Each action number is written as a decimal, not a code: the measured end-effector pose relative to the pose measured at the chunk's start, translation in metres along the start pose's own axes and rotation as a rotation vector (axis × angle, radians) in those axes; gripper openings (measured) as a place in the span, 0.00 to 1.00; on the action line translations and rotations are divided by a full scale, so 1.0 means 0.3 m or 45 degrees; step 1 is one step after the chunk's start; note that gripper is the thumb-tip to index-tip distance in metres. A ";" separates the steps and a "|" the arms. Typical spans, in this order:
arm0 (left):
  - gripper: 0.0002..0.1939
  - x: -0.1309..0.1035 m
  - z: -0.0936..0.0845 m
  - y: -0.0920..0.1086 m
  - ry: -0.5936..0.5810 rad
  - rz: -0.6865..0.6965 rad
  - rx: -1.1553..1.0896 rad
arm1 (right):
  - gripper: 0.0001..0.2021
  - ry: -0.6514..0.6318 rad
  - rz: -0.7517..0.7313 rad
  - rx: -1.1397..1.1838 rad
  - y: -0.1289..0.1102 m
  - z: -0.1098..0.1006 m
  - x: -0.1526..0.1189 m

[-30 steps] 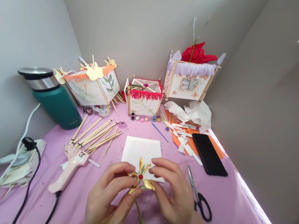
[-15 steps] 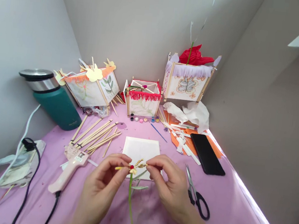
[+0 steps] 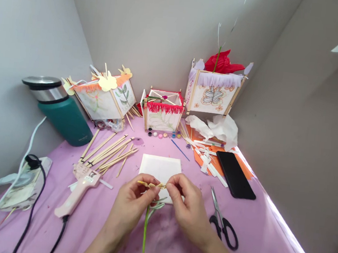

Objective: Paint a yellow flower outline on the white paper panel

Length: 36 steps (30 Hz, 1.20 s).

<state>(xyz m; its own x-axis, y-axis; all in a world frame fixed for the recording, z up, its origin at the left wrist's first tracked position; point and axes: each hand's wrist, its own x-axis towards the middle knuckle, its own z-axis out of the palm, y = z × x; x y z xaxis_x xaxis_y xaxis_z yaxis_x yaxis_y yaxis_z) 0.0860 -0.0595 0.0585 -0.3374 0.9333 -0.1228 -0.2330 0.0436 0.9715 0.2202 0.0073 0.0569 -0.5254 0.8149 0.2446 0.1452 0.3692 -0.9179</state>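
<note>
Low over the front of the table, my left hand [image 3: 135, 200] is closed in a pinch on a small handmade flower. Its twisted yellow petals [image 3: 142, 183] stick out past the fingers, and its green stem [image 3: 145, 234] hangs down toward me. Pale green leaves [image 3: 158, 205] show between the hands. My right hand [image 3: 186, 204] pinches the far end of a yellow petal between thumb and forefinger. The fingertips of both hands nearly meet. The left thumb and fingers hide the flower's centre. Behind the hands lies a white square panel [image 3: 161, 165].
Scissors [image 3: 221, 219] and a black phone [image 3: 235, 175] lie at the right. On the left are a pink glue gun [image 3: 79, 191], wooden sticks [image 3: 108, 156] and a green bottle [image 3: 65, 118]. Decorated paper lanterns [image 3: 162, 119] stand at the back, near paper scraps [image 3: 206, 158].
My left fingers have shifted right and now cover the flower's red centre. The hands are closer together, and the petals between them are drawn into a nearly level line.
</note>
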 end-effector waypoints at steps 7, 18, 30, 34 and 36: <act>0.12 0.020 -0.029 -0.026 -0.169 -0.142 -0.079 | 0.11 -0.296 0.329 0.557 0.023 -0.026 0.025; 0.05 0.004 -0.008 0.005 -0.071 0.240 0.215 | 0.06 -0.074 0.099 0.218 0.025 -0.012 -0.001; 0.19 0.029 -0.072 -0.005 -0.169 0.402 0.725 | 0.10 -0.081 0.750 0.943 0.081 0.011 0.022; 0.10 0.056 -0.060 -0.016 -0.066 0.417 0.975 | 0.11 -0.143 0.744 0.693 0.091 0.017 0.039; 0.10 0.078 -0.050 -0.009 -0.048 0.352 1.102 | 0.09 -0.120 0.676 0.424 0.098 0.012 0.063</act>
<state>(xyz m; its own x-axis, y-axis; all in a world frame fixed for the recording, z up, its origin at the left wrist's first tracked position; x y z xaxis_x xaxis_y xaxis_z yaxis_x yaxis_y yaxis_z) 0.0651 -0.0432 0.0499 -0.2459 0.9606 0.1294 0.6233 0.0544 0.7801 0.2115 0.0320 0.0335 -0.5275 0.8001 -0.2857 0.1459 -0.2459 -0.9582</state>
